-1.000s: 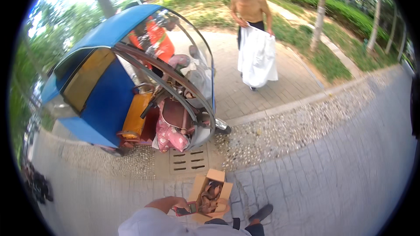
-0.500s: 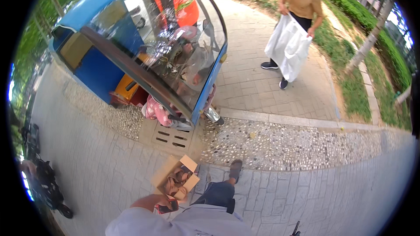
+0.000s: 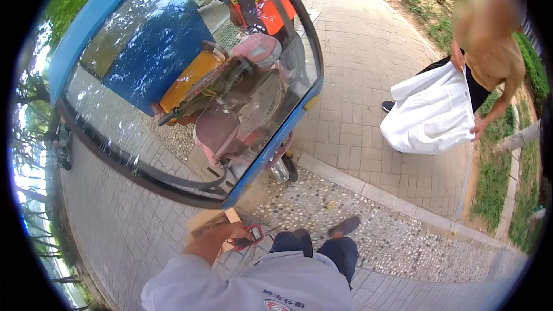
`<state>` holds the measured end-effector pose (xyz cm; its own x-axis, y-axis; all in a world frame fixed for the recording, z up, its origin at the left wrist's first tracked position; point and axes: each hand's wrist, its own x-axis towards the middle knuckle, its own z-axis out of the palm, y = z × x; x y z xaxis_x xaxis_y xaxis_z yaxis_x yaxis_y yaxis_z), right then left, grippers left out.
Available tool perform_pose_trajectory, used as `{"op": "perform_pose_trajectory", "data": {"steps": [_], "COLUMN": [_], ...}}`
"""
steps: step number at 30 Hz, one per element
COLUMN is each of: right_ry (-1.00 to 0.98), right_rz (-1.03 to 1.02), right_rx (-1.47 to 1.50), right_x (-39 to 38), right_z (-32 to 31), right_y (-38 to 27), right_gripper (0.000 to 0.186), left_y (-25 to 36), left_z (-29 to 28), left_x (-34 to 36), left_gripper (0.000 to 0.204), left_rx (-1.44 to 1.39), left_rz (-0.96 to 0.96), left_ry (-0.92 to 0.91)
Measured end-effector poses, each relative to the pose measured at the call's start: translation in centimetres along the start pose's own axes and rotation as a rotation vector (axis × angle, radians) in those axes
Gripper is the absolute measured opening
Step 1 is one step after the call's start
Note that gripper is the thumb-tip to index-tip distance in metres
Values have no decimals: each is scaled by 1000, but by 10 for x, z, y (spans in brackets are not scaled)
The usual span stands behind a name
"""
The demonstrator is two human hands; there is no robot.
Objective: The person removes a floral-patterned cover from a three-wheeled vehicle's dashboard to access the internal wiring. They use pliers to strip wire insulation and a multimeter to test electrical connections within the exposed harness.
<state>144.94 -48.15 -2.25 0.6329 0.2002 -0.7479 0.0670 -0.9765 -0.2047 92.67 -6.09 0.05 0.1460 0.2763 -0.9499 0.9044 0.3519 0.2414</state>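
My left hand (image 3: 235,231) holds a red-rimmed handheld multimeter (image 3: 253,235) with a small grey screen. The fingers wrap round its near side, and thin lead-like lines show beside it. Below that hand and forearm stands an open cardboard box (image 3: 199,219) on the paving, its inside mostly covered by my arm. My right hand is not in view. Just ahead of me is a blue three-wheeled vehicle (image 3: 271,158) with a large clear windscreen. Behind the screen show its handlebar, an orange-yellow panel (image 3: 193,79) and a pink cover (image 3: 216,124).
A person in an orange vest (image 3: 268,11) stands beyond the vehicle. To the right, another person holds a white cloth or sack (image 3: 429,112) over the brick path (image 3: 351,46). A pebbled strip (image 3: 322,201) and a stone kerb (image 3: 340,178) run between us. Grass lies far right.
I have come closer to the vehicle, which fills more of the view. The multimeter is still in my left hand, now over the box. The other person's white cloth is raised more sideways.
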Motion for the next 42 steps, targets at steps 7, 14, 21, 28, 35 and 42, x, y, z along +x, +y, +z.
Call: {"op": "perform_pose_trajectory", "data": {"steps": [7,14,21,28,35,42], "right_ry": [94,3,-66,-236,-532,-906], "right_rz": [16,-744,-1037,-1145,-1214,-1595], "right_rx": [-488,-388,-217,-377,-599,-886], "right_x": [216,336,352,366,338,260], "right_z": [-156,-263,-235,-197,-117,18], "right_y": [-183,-639,-968,-1150,-1342,-1510], "right_gripper": [35,28,24,18,18,19], "left_y": [125,218,357,469,573,702], "left_z": [-13,16,-16,-140,-207,-236], "left_x": [59,63,140,185,193,211], "left_gripper": [49,50,51,56,50,53], "left_rx": [-169,-549,-561,-920,-1288,-1514], "left_rz": [-194,-338,-426,-421,-503,-653], "left_ry": [6,-98,-116,-47,11,229]}}
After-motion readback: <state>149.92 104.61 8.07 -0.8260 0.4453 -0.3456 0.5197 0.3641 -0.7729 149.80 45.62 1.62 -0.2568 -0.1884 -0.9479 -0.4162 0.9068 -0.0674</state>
